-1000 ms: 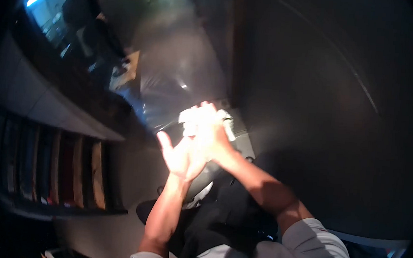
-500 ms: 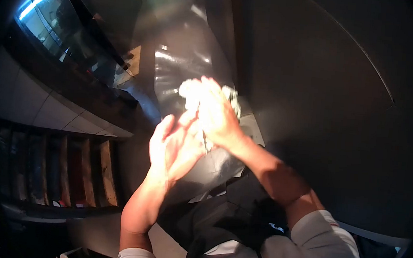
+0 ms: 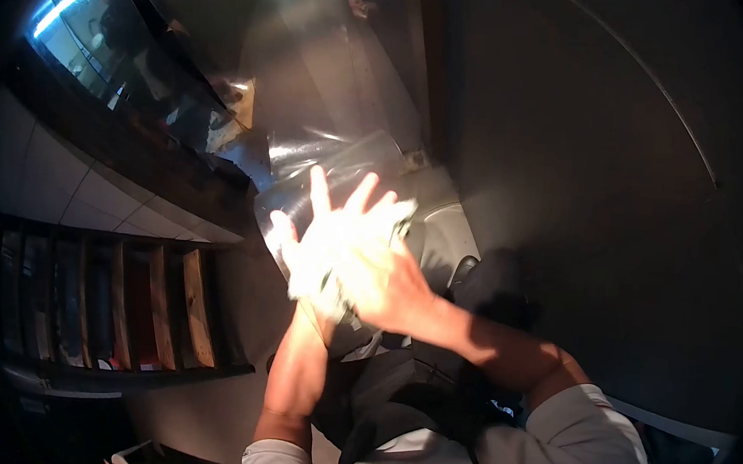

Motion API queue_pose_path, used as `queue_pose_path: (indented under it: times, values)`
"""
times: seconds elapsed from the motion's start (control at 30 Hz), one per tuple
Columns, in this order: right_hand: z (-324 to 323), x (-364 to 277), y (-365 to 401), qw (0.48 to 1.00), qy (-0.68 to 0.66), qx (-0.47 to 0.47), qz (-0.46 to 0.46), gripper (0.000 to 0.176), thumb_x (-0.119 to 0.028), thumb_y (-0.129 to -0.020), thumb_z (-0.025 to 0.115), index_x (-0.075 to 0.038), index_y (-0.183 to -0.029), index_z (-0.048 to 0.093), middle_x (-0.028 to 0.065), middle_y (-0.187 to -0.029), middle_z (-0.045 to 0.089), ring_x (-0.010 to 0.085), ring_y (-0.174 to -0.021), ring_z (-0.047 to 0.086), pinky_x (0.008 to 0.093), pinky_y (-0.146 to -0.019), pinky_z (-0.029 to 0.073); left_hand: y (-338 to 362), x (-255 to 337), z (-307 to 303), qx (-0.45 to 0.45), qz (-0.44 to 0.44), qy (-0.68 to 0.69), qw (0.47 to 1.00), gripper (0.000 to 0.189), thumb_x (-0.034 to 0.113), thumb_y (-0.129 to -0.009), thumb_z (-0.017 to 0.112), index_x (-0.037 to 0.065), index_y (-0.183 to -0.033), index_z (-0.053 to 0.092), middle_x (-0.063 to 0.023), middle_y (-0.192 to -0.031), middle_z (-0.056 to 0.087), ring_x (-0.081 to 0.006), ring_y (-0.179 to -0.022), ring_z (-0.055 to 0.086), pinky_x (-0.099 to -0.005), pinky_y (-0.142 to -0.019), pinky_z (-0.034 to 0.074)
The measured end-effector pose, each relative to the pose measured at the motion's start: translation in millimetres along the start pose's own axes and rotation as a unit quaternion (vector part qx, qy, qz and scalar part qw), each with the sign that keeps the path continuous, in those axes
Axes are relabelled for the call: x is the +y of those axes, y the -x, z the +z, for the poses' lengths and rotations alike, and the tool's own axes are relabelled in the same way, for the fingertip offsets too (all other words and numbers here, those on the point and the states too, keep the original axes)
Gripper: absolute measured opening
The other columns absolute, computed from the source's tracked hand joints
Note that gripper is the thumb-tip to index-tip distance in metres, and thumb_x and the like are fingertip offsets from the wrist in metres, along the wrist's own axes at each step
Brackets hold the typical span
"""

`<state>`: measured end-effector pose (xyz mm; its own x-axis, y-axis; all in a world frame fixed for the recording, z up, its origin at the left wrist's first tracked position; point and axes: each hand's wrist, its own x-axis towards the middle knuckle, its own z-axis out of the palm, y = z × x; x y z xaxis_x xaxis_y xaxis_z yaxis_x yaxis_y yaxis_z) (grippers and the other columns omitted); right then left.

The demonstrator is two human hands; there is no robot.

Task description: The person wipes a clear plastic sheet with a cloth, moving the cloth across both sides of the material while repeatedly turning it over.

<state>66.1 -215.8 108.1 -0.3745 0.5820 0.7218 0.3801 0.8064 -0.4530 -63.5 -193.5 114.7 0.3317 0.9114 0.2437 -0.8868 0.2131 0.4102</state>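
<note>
My left hand (image 3: 312,227) is spread in the middle of the view, fingers apart and pointing away from me. My right hand (image 3: 385,277) lies across it, pressing a crumpled whitish cloth (image 3: 404,212) against its palm and wrist area. Bright light washes out both hands and most of the cloth, so the right fingertips are hard to make out. Just beyond and beneath the hands is a shiny clear plastic sheet (image 3: 295,152).
A slatted wooden rack (image 3: 200,306) stands at the left, below a pale tiled ledge (image 3: 87,188). Behind glass at the upper left glows a light tube (image 3: 67,3). A large dark panel (image 3: 583,205) fills the right side. My shoe (image 3: 466,266) shows below.
Both hands have come nearer to my body. The left fingers have spread, and the right hand with the cloth now overlaps the left palm. The plastic sheet appears lower and shifted.
</note>
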Motion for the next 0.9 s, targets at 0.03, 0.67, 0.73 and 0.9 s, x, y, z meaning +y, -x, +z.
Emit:
queue_pose_path:
  times: [0.03,0.67,0.73,0.9]
  values:
    - [0,17,-11,0.997,0.056,0.047,0.028,0.045,-0.016,-0.09,0.062,0.008,-0.127,0.062,0.0315,-0.137,0.058,0.0453,-0.132,0.054,0.0557,-0.11,0.042,-1,-3,7,0.043,0.027,0.152,0.987,0.088,0.078,-0.096,0.035,0.028,-0.166,0.019,-0.0179,-0.171,0.015,-0.0456,-0.154,0.022,-0.0679,-0.12,0.024]
    - [28,-8,-10,0.993,-0.081,0.05,0.071,0.053,-0.013,-0.091,0.058,0.01,-0.139,0.052,0.0363,-0.149,0.044,0.0509,-0.143,0.04,0.0587,-0.122,0.026,1,13,-2,0.03,0.068,-0.021,0.997,0.102,0.086,-0.088,0.04,0.029,-0.167,0.011,-0.0224,-0.171,0.012,-0.0431,-0.152,0.026,-0.0698,-0.118,0.027]
    - [30,-44,19,0.996,-0.089,0.005,0.021,0.047,-0.011,-0.09,0.062,0.009,-0.133,0.057,0.0306,-0.143,0.053,0.0483,-0.141,0.044,0.0599,-0.12,0.029,-1,26,-9,-0.001,0.067,-0.038,0.997,0.102,0.084,-0.089,0.041,0.029,-0.167,0.008,-0.022,-0.172,0.003,-0.0451,-0.158,0.008,-0.0771,-0.117,0.017]
    - [28,36,7,0.977,-0.061,0.07,0.193,0.062,-0.011,-0.096,0.053,0.008,-0.152,0.035,0.0367,-0.155,0.036,0.0548,-0.144,0.035,0.0549,-0.12,0.031,15,22,10,0.048,0.066,0.125,0.989,0.097,0.082,-0.091,0.039,0.025,-0.167,0.014,-0.0247,-0.171,0.006,-0.0485,-0.156,0.009,-0.0727,-0.12,0.017]
